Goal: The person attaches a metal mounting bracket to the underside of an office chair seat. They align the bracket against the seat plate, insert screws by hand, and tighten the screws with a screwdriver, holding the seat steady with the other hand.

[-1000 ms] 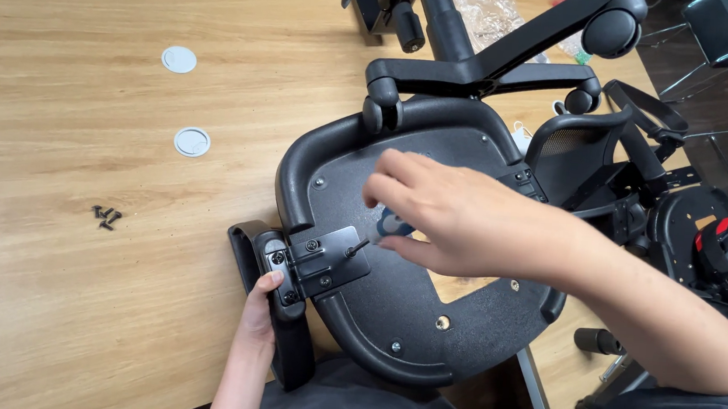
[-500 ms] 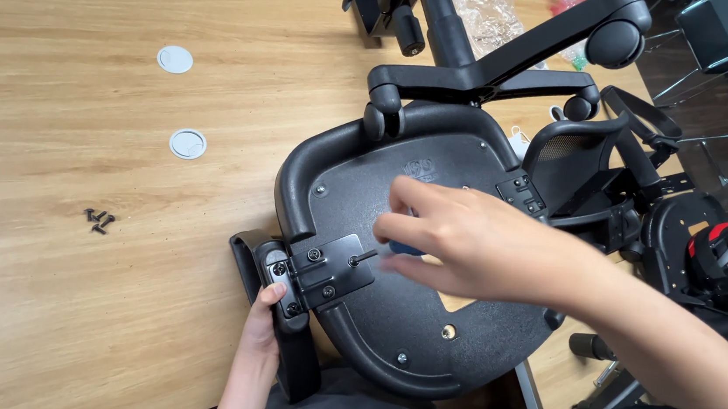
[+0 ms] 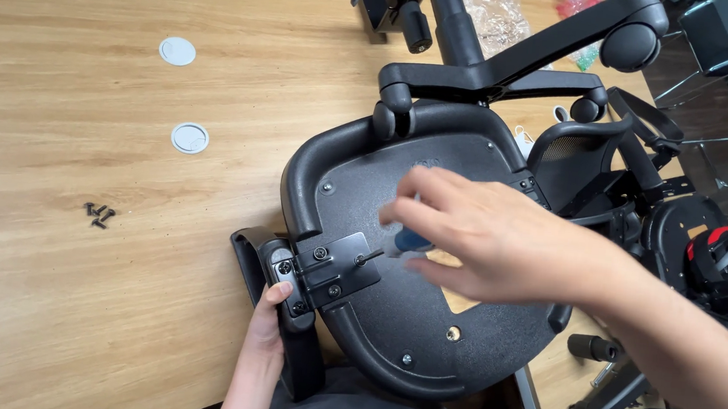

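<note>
Head view looking straight down on a wooden table (image 3: 47, 317) with the underside of a black office chair seat pan (image 3: 424, 324) lying flat on it, so the screw holes all face up where you can get at them. Right hand (image 3: 484, 237) is curled around a screwdriver with a blue handle (image 3: 409, 239), fingers wrapped fairly tight round it, the thin shaft pointing left and down into a screw on the black armrest bracket (image 3: 336, 268). That bracket sits at the left edge of the seat pan, right where the armrest post (image 3: 296, 330) meets it. Left hand (image 3: 266, 319) comes up from below and grips that post, thumb pressed up near the bracket, looks to me like it's just bracing the part so it doesn't twist while the driver bears on it. Makes sense, that arm would flop otherwise.

Off to the left, well apart from the seat, a little cluster of loose black screws (image 3: 98, 214) lies bare on the wood, no tray or cup for them. Two round white caps (image 3: 189, 137) sit further up the table. Only container-ish thing I spot is a crinkled clear plastic bag (image 3: 491, 9) at the top edge; can't tell what's in it, if anything. Chair base with casters (image 3: 517, 64) lies beyond the seat, more chair parts piled on the right.
</note>
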